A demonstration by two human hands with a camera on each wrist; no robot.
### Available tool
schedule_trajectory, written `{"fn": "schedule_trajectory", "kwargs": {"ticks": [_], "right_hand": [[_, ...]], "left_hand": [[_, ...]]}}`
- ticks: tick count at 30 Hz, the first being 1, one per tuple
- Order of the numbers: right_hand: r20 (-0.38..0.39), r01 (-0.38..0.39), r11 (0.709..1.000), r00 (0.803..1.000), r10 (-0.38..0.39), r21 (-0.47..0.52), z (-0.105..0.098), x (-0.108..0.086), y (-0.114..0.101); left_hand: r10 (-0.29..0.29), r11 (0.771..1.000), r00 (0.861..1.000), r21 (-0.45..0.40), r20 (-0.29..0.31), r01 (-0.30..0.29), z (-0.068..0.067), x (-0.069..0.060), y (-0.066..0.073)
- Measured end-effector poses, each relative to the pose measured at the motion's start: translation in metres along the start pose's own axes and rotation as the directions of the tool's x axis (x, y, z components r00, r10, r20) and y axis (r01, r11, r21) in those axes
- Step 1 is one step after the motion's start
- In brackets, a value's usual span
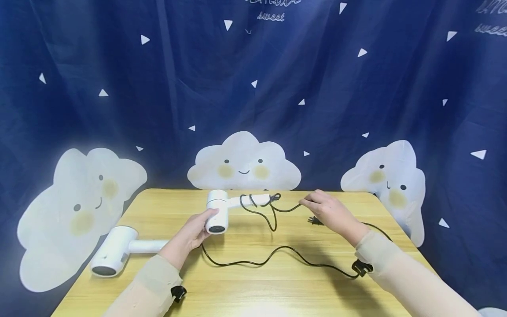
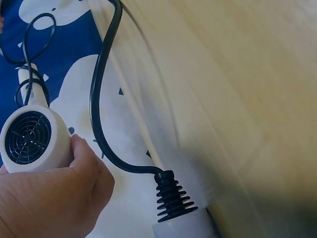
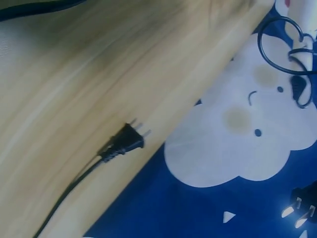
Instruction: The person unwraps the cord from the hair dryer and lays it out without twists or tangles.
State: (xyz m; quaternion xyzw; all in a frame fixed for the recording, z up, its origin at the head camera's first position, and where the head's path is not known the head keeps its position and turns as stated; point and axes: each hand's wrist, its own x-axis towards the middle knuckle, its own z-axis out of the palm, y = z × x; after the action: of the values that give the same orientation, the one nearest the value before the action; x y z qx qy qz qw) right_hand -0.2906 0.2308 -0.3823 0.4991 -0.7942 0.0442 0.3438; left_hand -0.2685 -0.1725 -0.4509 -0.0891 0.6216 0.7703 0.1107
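From my end I see the left hand (image 1: 192, 231) grasping a white hair dryer (image 1: 222, 219) by its body, thumb on its left side, the round grille tipped toward me. It sits right in those fingers, above the far part of the bench (image 1: 253, 290), with its handle pointing toward the right edge. A black cord (image 1: 285, 211) loops around that handle and runs to the right hand (image 1: 332, 213), whose fingertips pinch it beside the far edge, well apart from the dryer. Below that hand, a two-pin plug (image 1: 315, 220) lies near the right edge. A second dryer (image 1: 112, 253) rests along the left edge, its handle reaching the left forearm. Another stretch of black wire (image 1: 259, 264) snakes across the bench toward the right sleeve (image 1: 380, 255).
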Motion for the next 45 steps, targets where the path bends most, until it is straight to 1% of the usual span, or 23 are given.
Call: {"fn": "schedule_trajectory", "kwargs": {"ticks": [3,6,12,18,23,27,34,39,42,45], "right_hand": [[-0.052,0.042,0.999,0.998,-0.041,0.012,-0.006,0.007,-0.001],[-0.11,0.072,0.997,0.992,-0.068,0.026,-0.012,0.014,-0.001],[-0.193,0.076,0.997,0.979,-0.068,0.033,-0.026,0.029,0.002],[-0.228,0.065,0.997,0.972,-0.057,0.031,-0.036,0.044,0.006],[-0.252,0.058,0.998,0.967,-0.048,0.033,-0.04,0.054,0.012],[-0.257,0.024,1.0,0.966,-0.02,0.015,-0.041,0.06,0.016],[-0.279,-0.045,0.999,0.959,0.042,-0.004,-0.038,0.065,0.026],[-0.235,-0.14,0.99,0.962,0.136,0.004,-0.032,0.064,0.035],[-0.208,-0.202,0.979,0.958,0.198,0.004,-0.028,0.059,0.041],[-0.2,-0.255,0.967,0.948,0.249,-0.006,-0.023,0.053,0.046]], "left_hand": [[0.003,1.0,1.0,0.009,0.006,-0.003,0.0,0.0,0.0],[0.004,1.0,1.0,0.013,0.007,-0.004,0.0,0.0,0.0],[-0.005,1.0,1.0,0.018,0.003,0.005,0.001,-0.001,-0.001],[-0.003,1.0,1.0,0.027,0.011,0.002,0.0,-0.002,-0.001],[-0.001,0.999,1.0,0.034,0.02,0.0,0.0,-0.003,-0.001],[-0.005,0.999,1.0,0.035,0.024,0.004,0.0,-0.004,-0.001],[-0.008,0.999,0.999,0.033,0.032,0.007,-0.001,-0.004,-0.003],[-0.008,1.0,0.999,0.028,0.032,0.007,-0.001,-0.005,-0.002],[-0.012,0.999,0.999,0.039,0.043,0.011,-0.002,-0.007,-0.002],[-0.016,0.999,0.999,0.048,0.052,0.013,-0.004,-0.007,-0.003]]}}
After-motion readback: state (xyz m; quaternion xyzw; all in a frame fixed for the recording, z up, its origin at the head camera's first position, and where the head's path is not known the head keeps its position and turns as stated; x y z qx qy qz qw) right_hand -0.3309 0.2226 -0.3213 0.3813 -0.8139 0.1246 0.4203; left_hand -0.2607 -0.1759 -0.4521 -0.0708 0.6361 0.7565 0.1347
